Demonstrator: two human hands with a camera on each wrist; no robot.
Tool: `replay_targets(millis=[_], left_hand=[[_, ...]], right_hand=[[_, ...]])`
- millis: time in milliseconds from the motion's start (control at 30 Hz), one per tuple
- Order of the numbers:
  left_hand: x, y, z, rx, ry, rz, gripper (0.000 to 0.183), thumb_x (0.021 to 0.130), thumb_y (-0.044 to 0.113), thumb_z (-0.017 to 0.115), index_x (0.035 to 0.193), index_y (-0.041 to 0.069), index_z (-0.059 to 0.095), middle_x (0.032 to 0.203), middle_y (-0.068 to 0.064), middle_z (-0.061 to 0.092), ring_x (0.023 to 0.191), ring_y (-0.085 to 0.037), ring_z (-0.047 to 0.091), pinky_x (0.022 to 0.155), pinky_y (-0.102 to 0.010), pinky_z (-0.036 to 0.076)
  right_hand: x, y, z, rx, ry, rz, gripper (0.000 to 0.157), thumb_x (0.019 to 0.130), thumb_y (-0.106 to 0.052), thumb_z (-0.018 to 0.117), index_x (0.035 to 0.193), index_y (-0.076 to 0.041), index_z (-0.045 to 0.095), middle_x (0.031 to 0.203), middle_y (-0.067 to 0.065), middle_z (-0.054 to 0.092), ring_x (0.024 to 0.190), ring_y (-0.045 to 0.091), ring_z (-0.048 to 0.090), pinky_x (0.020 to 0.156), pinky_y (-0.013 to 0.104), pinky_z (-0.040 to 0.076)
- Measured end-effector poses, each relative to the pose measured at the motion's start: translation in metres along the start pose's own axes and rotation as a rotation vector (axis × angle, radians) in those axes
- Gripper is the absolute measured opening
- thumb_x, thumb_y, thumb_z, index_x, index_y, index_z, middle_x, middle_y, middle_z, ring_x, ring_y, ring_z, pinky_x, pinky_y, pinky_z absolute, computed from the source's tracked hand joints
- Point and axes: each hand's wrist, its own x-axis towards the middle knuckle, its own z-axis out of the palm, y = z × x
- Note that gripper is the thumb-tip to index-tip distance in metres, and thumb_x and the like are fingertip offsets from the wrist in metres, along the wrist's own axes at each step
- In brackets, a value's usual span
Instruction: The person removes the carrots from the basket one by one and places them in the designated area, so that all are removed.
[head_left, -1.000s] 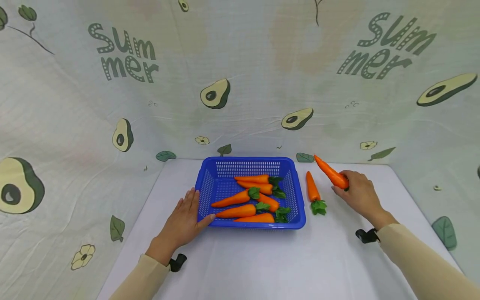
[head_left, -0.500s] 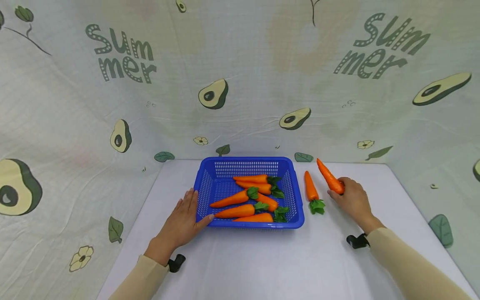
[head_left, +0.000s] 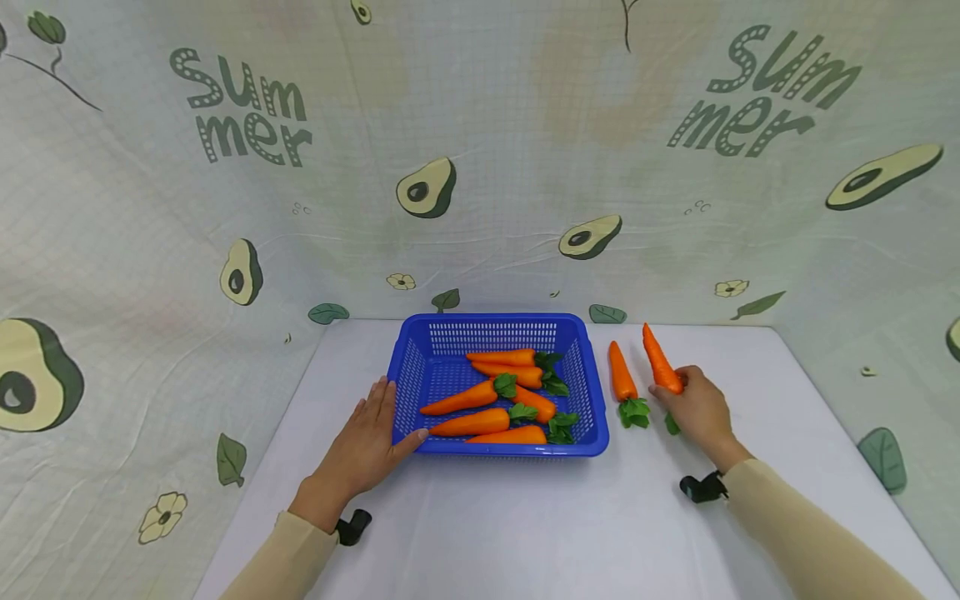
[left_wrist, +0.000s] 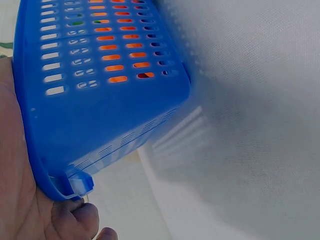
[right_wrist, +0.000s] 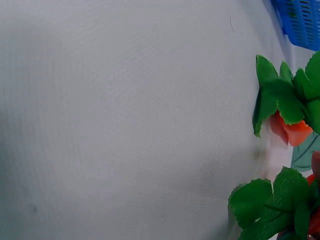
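My right hand (head_left: 701,408) grips an orange carrot (head_left: 661,362) by its thick end, the tip pointing away from me. Green leaves of this carrot (right_wrist: 272,207) show low in the right wrist view. Just left of it, a second carrot (head_left: 622,375) lies on the white table, leaves toward me. My left hand (head_left: 366,442) rests with straight fingers along the left rim of a blue plastic basket (head_left: 510,451), thumb at the front corner. In the left wrist view the palm lies against the basket's rim (left_wrist: 31,135). Several carrots (head_left: 472,422) lie inside the basket.
The white table (head_left: 510,533) ends at a hanging cloth (head_left: 510,167) printed with avocados and lettering, which rises behind and at both sides. Small black devices (head_left: 354,527) are worn on both wrists.
My right hand has moved a little left and toward me with the carrot, whose tip has swung upright in the head view. The left hand stays on the basket.
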Motion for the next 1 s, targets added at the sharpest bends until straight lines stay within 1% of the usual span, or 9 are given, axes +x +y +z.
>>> replay_targets(millis=[133,267,367,600,833,1000], left_hand=[[0.0,-0.001,0.001,-0.004,-0.002,-0.007,0.107,0.102,0.071,0.049,0.166,-0.007,0.014,0.175,-0.027,0.012,0.162,-0.044,0.017,0.13,-0.058,0.019],[0.0,-0.001,0.002,-0.006,-0.001,-0.011,0.107,0.101,0.071,0.049,0.166,-0.007,0.014,0.175,-0.027,0.012,0.162,-0.044,0.017,0.13,-0.058,0.02],[0.0,-0.001,0.002,-0.006,-0.001,-0.013,0.107,0.102,0.072,0.048,0.166,-0.007,0.013,0.175,-0.027,0.012,0.162,-0.044,0.017,0.13,-0.058,0.02],[0.0,-0.001,0.001,-0.004,-0.004,-0.009,0.107,0.102,0.071,0.047,0.166,-0.007,0.011,0.175,-0.027,0.01,0.162,-0.044,0.016,0.13,-0.058,0.02],[0.0,-0.001,0.002,-0.004,-0.001,-0.011,0.107,0.102,0.071,0.048,0.166,-0.006,0.012,0.175,-0.027,0.011,0.162,-0.044,0.017,0.129,-0.058,0.021],[0.001,0.0,0.003,-0.006,-0.001,-0.014,0.106,0.102,0.07,0.048,0.166,-0.007,0.012,0.175,-0.027,0.011,0.162,-0.044,0.017,0.13,-0.058,0.021]], right_hand=[[0.0,-0.001,0.003,-0.02,-0.008,0.008,0.072,0.1,-0.042,0.071,0.136,0.017,0.047,0.113,0.033,0.064,0.086,0.035,0.06,0.072,0.038,0.053],[0.0,-0.002,0.006,-0.033,-0.014,0.013,0.072,0.1,-0.042,0.07,0.134,0.017,0.048,0.109,0.031,0.065,0.082,0.033,0.06,0.067,0.033,0.051],[0.001,-0.002,0.009,-0.042,-0.02,0.012,0.072,0.1,-0.042,0.07,0.134,0.017,0.048,0.107,0.031,0.064,0.082,0.033,0.06,0.066,0.033,0.05],[0.001,-0.001,0.013,-0.07,-0.04,0.01,0.072,0.1,-0.042,0.07,0.13,0.019,0.048,0.102,0.031,0.064,0.079,0.033,0.061,0.067,0.037,0.055],[0.0,-0.001,0.014,-0.088,-0.061,0.021,0.071,0.1,-0.042,0.068,0.129,0.02,0.05,0.1,0.03,0.065,0.076,0.031,0.061,0.062,0.032,0.052],[0.001,-0.002,0.016,-0.092,-0.073,0.037,0.075,0.101,-0.047,0.066,0.131,0.02,0.048,0.095,0.027,0.065,0.075,0.03,0.06,0.06,0.03,0.05]])
